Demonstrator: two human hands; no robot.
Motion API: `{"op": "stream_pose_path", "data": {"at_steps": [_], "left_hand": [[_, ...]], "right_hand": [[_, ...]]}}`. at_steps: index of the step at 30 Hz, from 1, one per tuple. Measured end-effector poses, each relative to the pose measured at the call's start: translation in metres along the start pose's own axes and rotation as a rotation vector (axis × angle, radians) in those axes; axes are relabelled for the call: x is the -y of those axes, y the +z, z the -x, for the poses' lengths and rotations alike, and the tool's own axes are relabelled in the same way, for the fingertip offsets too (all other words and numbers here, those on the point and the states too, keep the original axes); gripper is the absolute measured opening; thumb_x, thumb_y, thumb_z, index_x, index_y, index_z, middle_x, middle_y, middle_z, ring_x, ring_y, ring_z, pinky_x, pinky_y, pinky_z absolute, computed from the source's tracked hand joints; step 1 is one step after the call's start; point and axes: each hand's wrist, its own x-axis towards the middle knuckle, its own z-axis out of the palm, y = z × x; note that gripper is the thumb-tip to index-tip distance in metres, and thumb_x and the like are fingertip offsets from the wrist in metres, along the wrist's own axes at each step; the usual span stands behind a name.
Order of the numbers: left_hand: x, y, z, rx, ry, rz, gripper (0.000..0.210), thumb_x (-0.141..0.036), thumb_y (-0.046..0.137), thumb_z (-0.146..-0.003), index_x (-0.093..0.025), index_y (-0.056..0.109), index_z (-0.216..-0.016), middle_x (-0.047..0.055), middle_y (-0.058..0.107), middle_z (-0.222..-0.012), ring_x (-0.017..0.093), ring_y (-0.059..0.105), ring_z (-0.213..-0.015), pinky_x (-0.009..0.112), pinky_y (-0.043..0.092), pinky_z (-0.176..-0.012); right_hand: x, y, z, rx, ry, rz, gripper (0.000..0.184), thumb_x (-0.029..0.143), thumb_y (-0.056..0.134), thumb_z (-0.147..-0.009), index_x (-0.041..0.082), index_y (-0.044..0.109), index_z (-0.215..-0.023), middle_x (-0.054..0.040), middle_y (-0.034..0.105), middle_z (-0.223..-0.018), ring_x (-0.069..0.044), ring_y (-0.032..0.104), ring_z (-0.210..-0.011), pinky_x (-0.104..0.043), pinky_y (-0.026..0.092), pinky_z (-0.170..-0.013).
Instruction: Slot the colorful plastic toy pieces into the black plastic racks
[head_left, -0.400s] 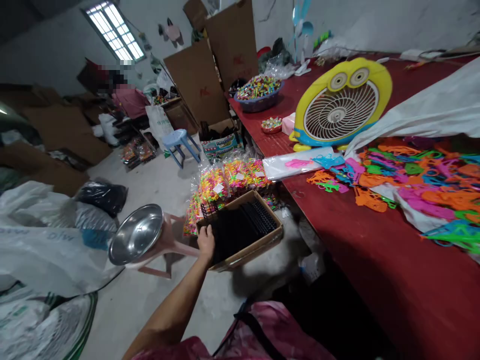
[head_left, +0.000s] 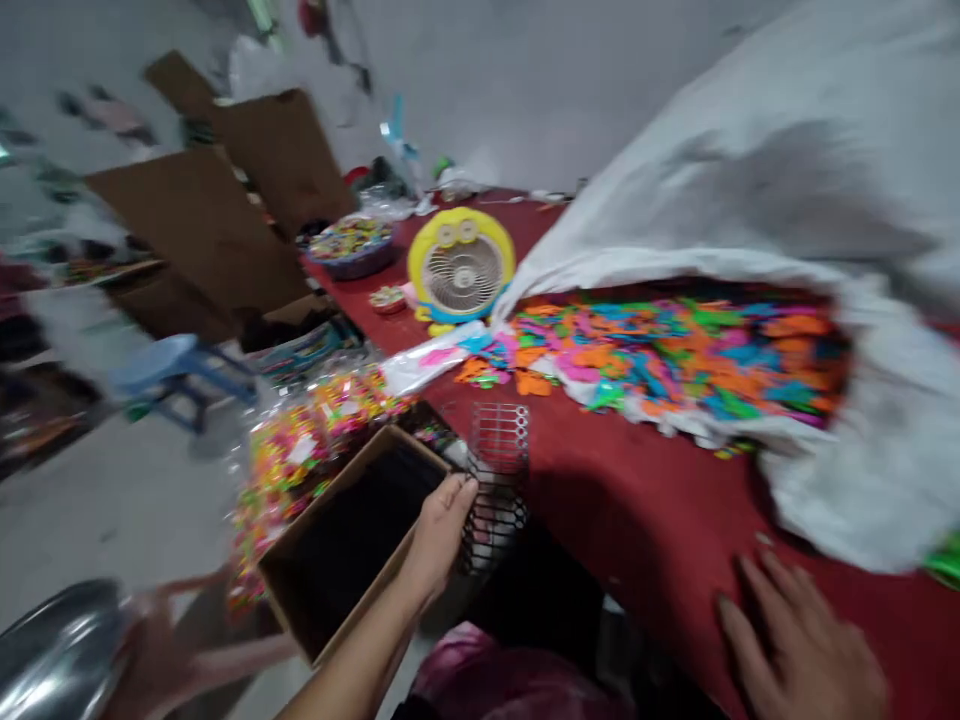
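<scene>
Pinched in my left hand is a black plastic grid strip, a flat piece with rungs and a row of round holes along one side. It hangs over the edge of the red table. Just left of that hand stands an open cardboard box with dark contents I cannot make out singly. My right hand lies on the red tabletop at the lower right, fingers spread, nothing in it. Beyond it, a large white sack spills colourful flat plastic pieces.
A yellow fan stands on the table behind a clear plastic bag. Bags of bright small pieces lie beside the box. A blue stool and a metal basin are at left. A bowl of beads sits farther back.
The view has swung right. My left hand has moved from the box's left side to the table edge and now holds a black grid strip. My right hand has come into view.
</scene>
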Motion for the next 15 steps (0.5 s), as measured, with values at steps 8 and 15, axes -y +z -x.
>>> {"op": "stream_pose_path", "data": {"at_steps": [8,15], "left_hand": [[-0.001,0.154,-0.043,0.643,0.388,-0.610,0.026,-0.033,0.049,-0.094,-0.017,0.069,-0.102,0.004,0.071,-0.093,0.019,0.062,-0.085,0.028,0.048,-0.077],[0.001,0.181,-0.062,0.476,0.780,-1.090,0.024,-0.029,0.061,-0.089,-0.015,0.066,-0.109,0.011,0.066,-0.102,0.025,0.059,-0.099,0.037,0.047,-0.088]], "right_hand": [[0.013,-0.022,0.012,-0.171,0.290,-0.256,0.044,0.039,0.048,-0.094,0.021,0.056,-0.133,-0.0123,0.058,-0.135,-0.027,0.054,-0.124,-0.042,0.056,-0.088],[0.015,-0.030,0.017,-0.191,0.363,-0.305,0.045,0.039,0.047,-0.093,0.022,0.056,-0.135,-0.0131,0.057,-0.136,-0.027,0.054,-0.125,-0.046,0.053,-0.094]]}}
